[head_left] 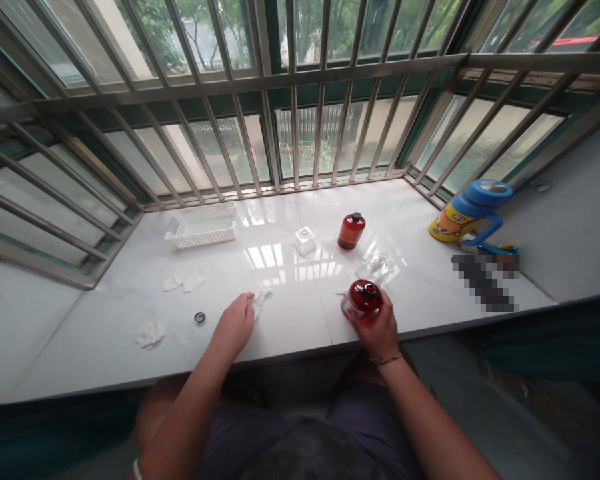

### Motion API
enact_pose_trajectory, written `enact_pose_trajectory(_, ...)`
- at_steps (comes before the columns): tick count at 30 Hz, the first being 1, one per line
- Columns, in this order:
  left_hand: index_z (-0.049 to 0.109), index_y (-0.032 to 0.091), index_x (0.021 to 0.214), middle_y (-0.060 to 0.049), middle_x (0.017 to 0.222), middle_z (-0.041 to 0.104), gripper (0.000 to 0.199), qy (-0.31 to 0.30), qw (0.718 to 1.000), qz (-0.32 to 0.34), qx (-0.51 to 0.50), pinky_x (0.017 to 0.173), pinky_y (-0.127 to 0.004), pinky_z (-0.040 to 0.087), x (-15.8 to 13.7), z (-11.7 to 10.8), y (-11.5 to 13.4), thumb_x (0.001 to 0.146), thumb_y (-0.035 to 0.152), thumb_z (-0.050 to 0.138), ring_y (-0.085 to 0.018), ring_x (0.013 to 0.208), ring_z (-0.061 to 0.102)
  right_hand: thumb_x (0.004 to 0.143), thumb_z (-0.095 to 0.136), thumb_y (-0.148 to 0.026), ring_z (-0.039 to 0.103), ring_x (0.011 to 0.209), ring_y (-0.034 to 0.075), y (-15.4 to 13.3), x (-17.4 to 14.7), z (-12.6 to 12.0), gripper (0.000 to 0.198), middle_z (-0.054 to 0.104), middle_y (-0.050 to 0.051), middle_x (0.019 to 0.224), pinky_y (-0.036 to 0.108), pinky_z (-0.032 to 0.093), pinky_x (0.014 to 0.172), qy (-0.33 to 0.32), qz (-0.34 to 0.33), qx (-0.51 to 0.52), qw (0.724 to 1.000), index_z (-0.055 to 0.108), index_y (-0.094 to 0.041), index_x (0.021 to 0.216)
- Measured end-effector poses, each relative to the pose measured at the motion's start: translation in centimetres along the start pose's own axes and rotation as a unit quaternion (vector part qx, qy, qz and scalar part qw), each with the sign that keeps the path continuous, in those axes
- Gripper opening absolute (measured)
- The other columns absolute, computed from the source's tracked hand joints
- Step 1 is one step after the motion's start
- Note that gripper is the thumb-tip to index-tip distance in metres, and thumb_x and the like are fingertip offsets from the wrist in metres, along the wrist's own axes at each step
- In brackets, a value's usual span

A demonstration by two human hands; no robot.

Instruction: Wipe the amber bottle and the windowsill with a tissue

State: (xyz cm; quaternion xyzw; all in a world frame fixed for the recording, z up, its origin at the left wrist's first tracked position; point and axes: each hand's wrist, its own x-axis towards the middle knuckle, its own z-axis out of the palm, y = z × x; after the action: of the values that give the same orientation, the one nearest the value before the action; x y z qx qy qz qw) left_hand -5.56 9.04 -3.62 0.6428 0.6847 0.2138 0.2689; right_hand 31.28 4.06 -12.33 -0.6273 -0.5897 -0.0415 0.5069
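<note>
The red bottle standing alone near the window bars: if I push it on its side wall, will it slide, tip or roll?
The red bottle stands upright on a glossy white sill, so a low push would probably make it slide. A push near its black cap might tip it. Its body looks round, so once down it would likely roll.

a glossy white marble sill point(105, 333) runs below a bay window point(320, 133) fenced by steel bars point(260, 80); daylight and green trees point(310, 27) outside.
</note>
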Motion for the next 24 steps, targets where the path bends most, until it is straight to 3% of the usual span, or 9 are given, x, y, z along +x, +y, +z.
enact_pose_trajectory(5,0.077,0.03,0.13,-0.005,0.149,0.071,0.049,-0.089,0.988,0.114,0.054,0.121,-0.045,0.05,-1.8,1.0,-1.6,0.09,0.014,0.054,-0.03,0.137,0.067,0.086,0.082,-0.06,0.069,0.129,0.04,0.1,-0.1,0.0,0.097,0.064,0.023,0.145,0.058,0.063,0.103,-0.001,0.003,0.001,1.0,0.039,-0.017,0.162)
enact_pose_trajectory(8,0.076,0.031,0.134,-0.006,0.146,0.072,0.049,-0.076,0.979,0.164,0.096,0.117,-0.045,0.053,-1.7,0.6,-2.4,0.093,0.016,0.053,-0.03,0.133,0.069,0.086,0.082,-0.06,0.069,0.129,0.04,0.1,0.0,0.0,0.097,0.064,0.023,0.145,0.058,0.063,0.103,0.001,0.0,0.0,1.0,0.039,-0.017,0.162)
enact_pose_trajectory(12,0.076,0.029,0.132,-0.009,0.14,0.073,0.042,-0.054,0.974,0.178,0.132,0.115,-0.046,0.054,-0.5,-0.1,-2.5,0.095,0.024,0.057,-0.032,0.128,0.069,0.086,0.083,-0.06,0.069,0.129,0.04,0.0,0.0,0.1,0.097,0.065,0.023,0.145,0.057,0.063,0.103,0.002,0.0,0.0,1.0,0.039,-0.017,0.162)
enact_pose_trajectory(16,0.08,0.027,0.113,-0.009,0.143,0.072,0.025,-0.038,0.974,0.164,0.153,0.119,-0.043,0.05,1.7,-0.4,-2.8,0.096,0.031,0.063,-0.031,0.132,0.066,0.086,0.083,-0.06,0.07,0.128,0.04,0.0,0.0,0.1,0.097,0.065,0.023,0.144,0.057,0.063,0.102,0.003,0.002,0.004,1.0,0.04,-0.017,0.162)
enact_pose_trajectory(19,0.079,0.023,0.105,-0.011,0.147,0.069,0.021,0.008,0.978,0.122,0.17,0.12,-0.043,0.048,4.0,-0.9,-3.4,0.098,0.03,0.06,-0.032,0.135,0.063,0.086,0.083,-0.06,0.07,0.128,0.04,0.1,0.0,0.1,0.098,0.065,0.023,0.144,0.058,0.063,0.102,0.003,0.002,0.003,1.0,0.04,-0.017,0.162)
enact_pose_trajectory(24,0.075,0.015,0.112,-0.019,0.124,0.075,0.026,0.091,0.976,0.021,0.199,0.106,-0.046,0.053,9.0,-2.3,-3.7,0.1,0.025,0.053,-0.035,0.12,0.07,0.087,0.082,-0.06,0.069,0.13,0.04,0.1,0.0,0.1,0.097,0.064,0.023,0.145,0.058,0.063,0.104,0.004,-0.001,-0.002,1.0,0.039,-0.017,0.162)
